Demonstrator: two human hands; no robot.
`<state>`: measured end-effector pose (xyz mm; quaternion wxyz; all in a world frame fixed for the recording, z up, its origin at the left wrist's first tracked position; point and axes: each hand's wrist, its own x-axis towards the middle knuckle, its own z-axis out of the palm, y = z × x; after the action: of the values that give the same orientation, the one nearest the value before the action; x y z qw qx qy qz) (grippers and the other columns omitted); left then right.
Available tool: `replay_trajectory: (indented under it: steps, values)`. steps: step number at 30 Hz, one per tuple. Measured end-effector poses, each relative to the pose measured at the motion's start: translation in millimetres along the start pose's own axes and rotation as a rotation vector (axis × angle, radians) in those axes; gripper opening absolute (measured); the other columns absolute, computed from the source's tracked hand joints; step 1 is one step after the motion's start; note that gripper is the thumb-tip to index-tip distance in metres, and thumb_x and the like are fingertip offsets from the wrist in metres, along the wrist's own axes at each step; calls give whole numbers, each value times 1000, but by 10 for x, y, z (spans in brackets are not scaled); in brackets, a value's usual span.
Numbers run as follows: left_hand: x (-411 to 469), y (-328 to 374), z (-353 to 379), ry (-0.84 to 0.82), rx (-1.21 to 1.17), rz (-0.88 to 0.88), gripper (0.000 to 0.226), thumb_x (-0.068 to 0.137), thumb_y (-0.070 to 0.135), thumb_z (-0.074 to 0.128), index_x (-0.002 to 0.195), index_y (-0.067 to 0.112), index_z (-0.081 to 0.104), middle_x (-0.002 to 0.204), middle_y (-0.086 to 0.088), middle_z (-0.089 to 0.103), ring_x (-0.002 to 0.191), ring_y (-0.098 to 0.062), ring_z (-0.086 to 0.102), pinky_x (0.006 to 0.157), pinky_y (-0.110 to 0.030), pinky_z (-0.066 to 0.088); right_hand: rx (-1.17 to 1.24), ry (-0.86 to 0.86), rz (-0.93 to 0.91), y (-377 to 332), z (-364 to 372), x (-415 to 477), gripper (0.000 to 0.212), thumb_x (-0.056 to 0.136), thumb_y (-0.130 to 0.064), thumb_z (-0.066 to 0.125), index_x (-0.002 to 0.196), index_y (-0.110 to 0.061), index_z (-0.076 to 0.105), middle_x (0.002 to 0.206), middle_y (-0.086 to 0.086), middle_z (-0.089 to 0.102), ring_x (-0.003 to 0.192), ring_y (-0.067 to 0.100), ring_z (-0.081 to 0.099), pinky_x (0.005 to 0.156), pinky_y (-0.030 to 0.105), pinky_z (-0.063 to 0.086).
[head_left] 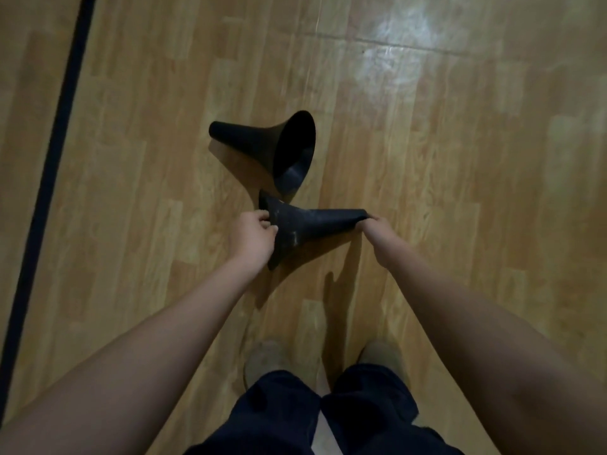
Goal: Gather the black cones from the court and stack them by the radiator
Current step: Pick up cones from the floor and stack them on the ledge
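Grips held cone's (312, 224) flared base with left hand (251, 239), fingers curled; pinches its tip with right hand (372, 226); leaves second cone (259, 139) lying sideways on floor (460, 192) just beyond.

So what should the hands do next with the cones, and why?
Probably let the right hand release the narrow tip of the held cone and reach for the second cone, lying on its side on the floor just beyond. The left hand grips the wide base, so it could likely carry that cone alone.
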<state>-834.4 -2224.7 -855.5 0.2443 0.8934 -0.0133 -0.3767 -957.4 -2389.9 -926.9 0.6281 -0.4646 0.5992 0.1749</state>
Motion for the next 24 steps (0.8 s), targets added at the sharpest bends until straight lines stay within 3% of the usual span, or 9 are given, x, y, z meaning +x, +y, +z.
replay_trajectory:
  steps: [5,10,14,18,22,24]
  values:
    - [-153,42,-108,3,-32,-45,30,91,11,60,120,12,62,115,-4,66,101,-12,61,79,-22,46,-19,-84,34,-71,-117,-364,63,87,-12,56,145,-9,33,148,10,36,136,28,32,108,37,27]
    - [-604,221,-402,59,-35,-113,27,90,14,61,117,14,64,112,-3,66,101,-17,62,74,-24,46,-89,-46,-7,-192,-261,-912,59,93,-13,50,149,-8,29,151,12,33,140,30,29,110,37,25]
    - [-1241,543,-1003,19,-49,-121,27,91,14,60,118,13,64,110,-4,67,96,-15,62,70,-24,45,-136,-4,-13,-524,-481,-1699,62,93,-17,50,151,-11,27,152,13,30,139,31,29,108,37,28]
    - [-1953,975,-1739,-2,-84,-94,29,92,14,59,120,13,62,112,-4,67,97,-14,61,69,-20,44,-175,-4,-52,-1020,-674,-2719,51,95,-22,50,144,-9,40,140,13,42,122,27,42,92,32,32]
    - [-2693,1397,-2496,45,-128,-77,27,90,13,60,117,13,65,102,-1,67,93,-15,63,75,-25,48,-162,5,-129,-1529,-853,-3681,48,96,-19,48,142,-8,42,141,10,42,130,27,39,96,30,32]
    - [-2999,1538,-2859,89,-130,-49,24,89,12,61,113,16,67,95,3,68,88,-12,63,70,-22,47,-168,-30,-144,-1769,-903,-4138,42,96,-18,48,136,-6,48,134,11,47,123,28,45,97,33,35]
